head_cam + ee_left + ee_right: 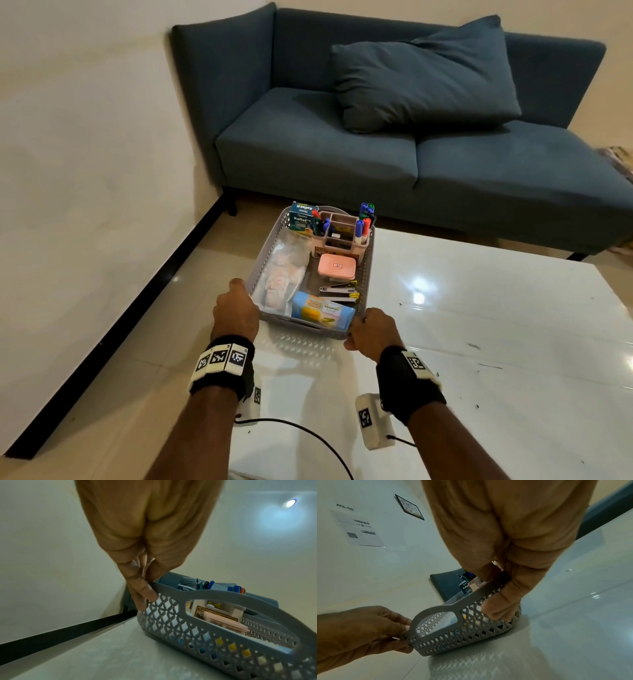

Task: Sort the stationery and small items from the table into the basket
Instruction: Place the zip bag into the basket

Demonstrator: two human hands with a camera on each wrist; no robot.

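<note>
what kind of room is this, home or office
Most likely a home living room: a blue sofa with a loose cushion stands behind a low glossy white table, and a framed picture hangs on the wall. A taped sheet marked WS-08 hints at a recording setup.

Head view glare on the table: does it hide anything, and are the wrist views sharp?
Head view: lamp glare on the bare table, right of the basket, hiding nothing. Left wrist view: ceiling lamp flares; the near basket rim is blurred. Right wrist view: dim, right hand soft.
</note>
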